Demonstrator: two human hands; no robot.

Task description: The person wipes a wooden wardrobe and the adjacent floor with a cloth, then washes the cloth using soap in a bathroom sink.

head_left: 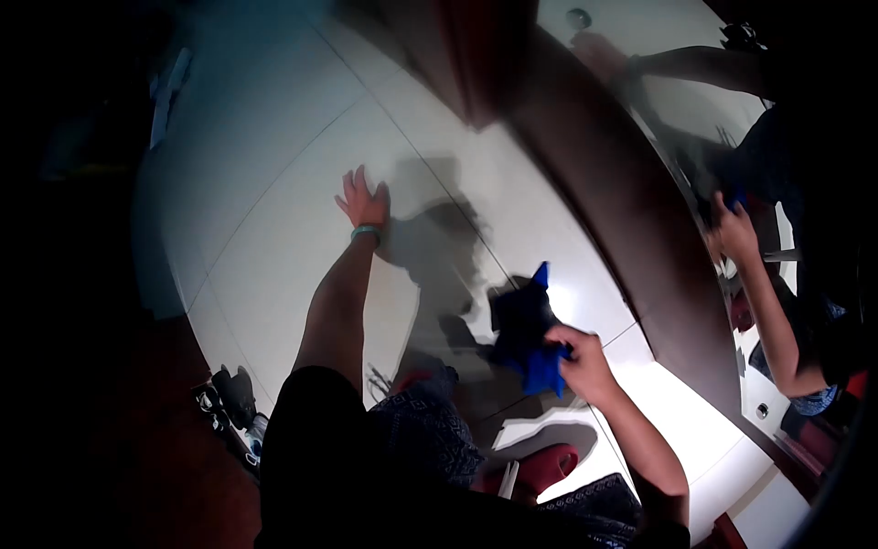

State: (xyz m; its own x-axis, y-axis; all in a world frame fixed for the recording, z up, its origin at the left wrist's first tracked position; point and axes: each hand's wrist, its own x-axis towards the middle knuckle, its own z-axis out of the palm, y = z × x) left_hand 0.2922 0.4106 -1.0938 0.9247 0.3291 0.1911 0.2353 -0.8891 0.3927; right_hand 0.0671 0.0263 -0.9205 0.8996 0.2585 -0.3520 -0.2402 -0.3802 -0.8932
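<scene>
Blue cloth [534, 346] in curled right hand [583, 364]

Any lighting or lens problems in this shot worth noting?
Head view: harsh glare on the floor beside the blue cloth; a dark shadow next to the left hand; edges sunk in black; the brown board looks bowed, likely lens distortion.

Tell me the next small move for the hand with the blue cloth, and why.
Probably spread the blue cloth flatter against the tiled floor with the right hand: the cloth looks bunched, with pointed corners sticking out, and the fingers grip only one edge. The left hand, fingers spread, holds nothing.
</scene>
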